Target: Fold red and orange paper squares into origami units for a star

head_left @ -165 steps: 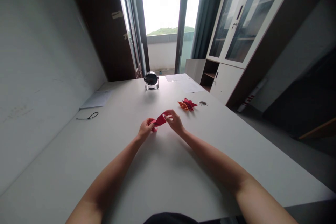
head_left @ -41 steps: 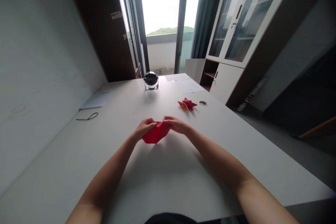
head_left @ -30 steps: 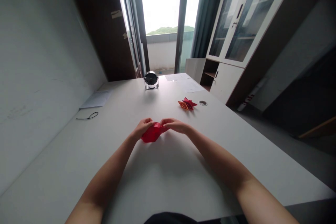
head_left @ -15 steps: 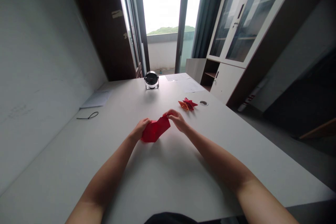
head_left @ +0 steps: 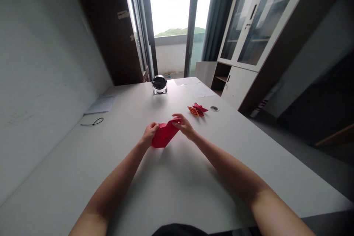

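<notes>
A folded piece of red paper (head_left: 164,135) is held up just above the white table (head_left: 177,177), near its middle. My left hand (head_left: 149,133) pinches the paper's left edge with closed fingers. My right hand (head_left: 184,125) pinches its upper right corner. The paper stands tilted between the two hands, its lower part close to the table top.
A small pile of folded red and orange paper shapes (head_left: 197,110) lies farther back on the right, beside a round cable hole (head_left: 214,108). A small black desk fan (head_left: 159,84) stands at the far end. White sheets (head_left: 101,104) and a black cord (head_left: 92,122) lie at the left.
The red paper was pressed low against the table under both hands a second ago. Now both hands have lifted it and spread it out, the right hand pulling its corner up and back.
</notes>
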The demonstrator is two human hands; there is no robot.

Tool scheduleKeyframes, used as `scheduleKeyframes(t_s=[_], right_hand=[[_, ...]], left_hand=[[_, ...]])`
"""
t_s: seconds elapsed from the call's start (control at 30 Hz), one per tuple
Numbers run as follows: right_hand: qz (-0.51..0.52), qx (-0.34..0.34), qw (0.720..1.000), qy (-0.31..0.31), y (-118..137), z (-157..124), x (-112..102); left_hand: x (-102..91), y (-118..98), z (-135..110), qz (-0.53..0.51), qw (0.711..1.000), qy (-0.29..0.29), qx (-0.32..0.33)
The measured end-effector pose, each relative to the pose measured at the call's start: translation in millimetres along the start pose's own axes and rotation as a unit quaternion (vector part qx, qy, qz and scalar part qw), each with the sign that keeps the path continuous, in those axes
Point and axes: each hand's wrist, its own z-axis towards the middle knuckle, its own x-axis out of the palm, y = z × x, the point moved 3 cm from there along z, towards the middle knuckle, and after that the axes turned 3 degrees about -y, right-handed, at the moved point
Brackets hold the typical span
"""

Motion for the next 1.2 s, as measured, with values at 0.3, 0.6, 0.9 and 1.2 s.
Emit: scheduleKeyframes(t_s=[0.3,0.6,0.9,1.2], right_hand=[[0.008,0.047,0.994,-0.101,-10,3,-4],[0.131,0.093,0.987,0.001,-4,-4,11],[0.124,0.076,0.982,-0.117,-10,1,-1],[0.095,0.081,0.963,-0.240,-20,8,-26]], left_hand=[[10.3,-24,-17,0.200,0.952,-0.084,0.214],[6.1,-22,-17,0.173,0.952,-0.117,0.223],[-5.5,-5,-1,-0.031,0.988,-0.120,0.096],[7.2,-10,-10,-0.136,0.990,0.039,0.006]])
